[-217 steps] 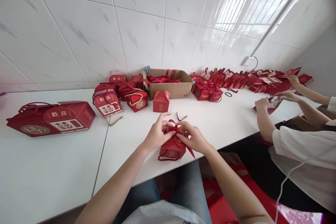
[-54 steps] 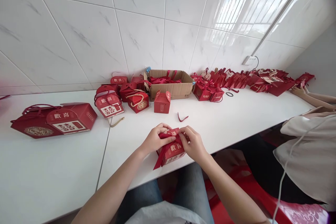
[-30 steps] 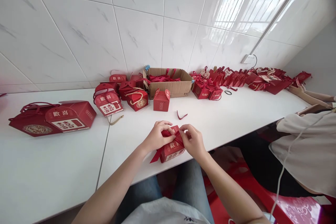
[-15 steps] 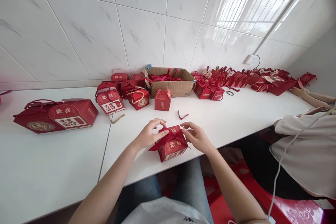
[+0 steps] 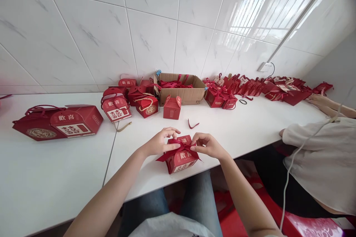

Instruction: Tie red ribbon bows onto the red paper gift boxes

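Note:
A small red gift box with gold characters stands on the white table near its front edge. A red ribbon is tied across its top, one tail hanging off to the left. My left hand pinches the ribbon's left loop. On the other side, my right hand pinches the right loop. Both hands rest against the box top.
A cardboard box of red ribbons sits at the wall. Red gift boxes stand left of it, larger flat ones further left, more along the right. A loose ribbon scrap lies mid-table. A person in white leans over at right.
The bow on the box has been drawn tight; my hands moved slightly apart, pulling the loops outward. The person at right leaned further over the table.

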Motion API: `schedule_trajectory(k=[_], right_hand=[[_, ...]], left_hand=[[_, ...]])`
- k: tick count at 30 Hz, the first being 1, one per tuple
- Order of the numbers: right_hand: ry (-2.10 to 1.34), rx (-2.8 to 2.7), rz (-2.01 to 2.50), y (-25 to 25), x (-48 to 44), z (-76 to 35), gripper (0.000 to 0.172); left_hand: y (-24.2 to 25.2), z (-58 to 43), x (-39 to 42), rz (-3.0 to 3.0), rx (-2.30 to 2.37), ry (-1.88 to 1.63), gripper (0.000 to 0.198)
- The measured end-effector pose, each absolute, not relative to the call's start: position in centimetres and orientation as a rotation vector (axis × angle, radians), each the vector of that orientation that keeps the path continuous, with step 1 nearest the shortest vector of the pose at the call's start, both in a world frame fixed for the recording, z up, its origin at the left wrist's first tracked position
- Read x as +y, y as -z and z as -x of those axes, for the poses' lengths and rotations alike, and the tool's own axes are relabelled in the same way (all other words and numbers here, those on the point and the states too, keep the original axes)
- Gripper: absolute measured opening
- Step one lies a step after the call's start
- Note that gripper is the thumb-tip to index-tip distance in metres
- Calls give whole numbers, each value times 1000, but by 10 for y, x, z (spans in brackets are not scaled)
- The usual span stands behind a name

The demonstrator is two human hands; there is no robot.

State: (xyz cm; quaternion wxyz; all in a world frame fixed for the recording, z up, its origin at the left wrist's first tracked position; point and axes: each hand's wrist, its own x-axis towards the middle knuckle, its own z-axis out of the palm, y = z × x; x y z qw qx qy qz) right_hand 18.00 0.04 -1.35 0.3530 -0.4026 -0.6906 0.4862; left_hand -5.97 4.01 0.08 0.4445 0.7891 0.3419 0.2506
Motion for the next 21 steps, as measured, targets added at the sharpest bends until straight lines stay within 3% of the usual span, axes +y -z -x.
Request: schedule_trajectory(k=[7,16,21], right_hand=[[-1030,-1902,1148,8,3,-176,35],[-843,-1954,1072,4,5,-174,25],[-1030,-1925,935,4,7,-172,26]], left_hand=[[-1,56,40,-1901,836,-599,22],[-4,52,38,-1949,891,-630,26],[-7,46,37,-1987,932,-674,32]])
